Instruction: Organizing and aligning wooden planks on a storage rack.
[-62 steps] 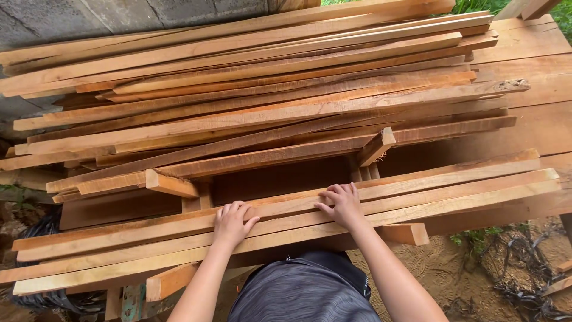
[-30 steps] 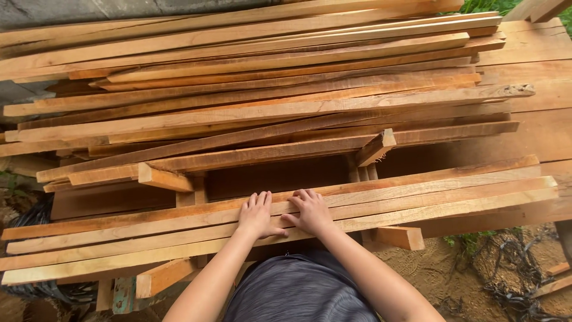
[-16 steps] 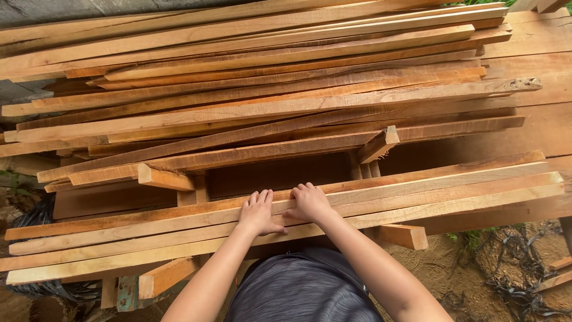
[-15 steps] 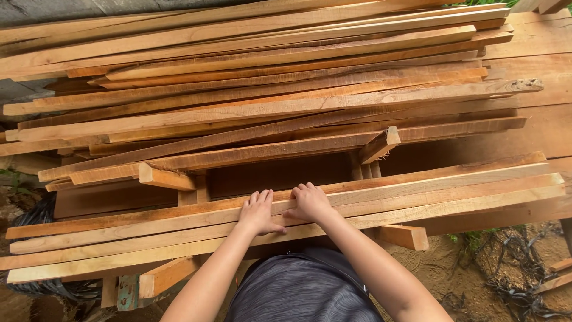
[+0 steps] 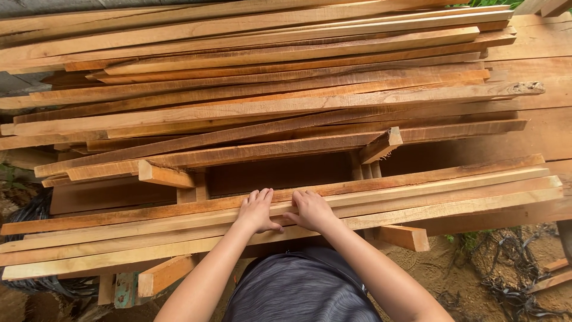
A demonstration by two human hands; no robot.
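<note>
At the near edge of the stack: your left hand [image 5: 257, 211] and right hand [image 5: 311, 210] lie side by side, palms down, on the pale long sawn wooden slats [image 5: 417, 194].
Grip: both hands are flat with fingers spread, not closed round anything; your left thumb points toward your right hand, nearly touching it.
Where the slats are: nearest to your body, on top of short reddish wooden cross blocks [image 5: 400, 236], in front of the big heap of rough reddish-brown planks [image 5: 268, 89].
Count: two hands; about four slats in the near bundle; in the heap behind, too many overlapping to count.
Long axis: the slats run left to right across your view, the right ends tilted slightly away from you.
Edges: the right ends of the slats stop level with each other near the wide wooden platform boards [image 5: 542, 53]; the left ends run out of view.
Open room: a dark gap [image 5: 277, 174] lies just beyond your fingertips, between the near bundle and the heap; sandy ground [image 5: 453, 274] lies below on your right.
</note>
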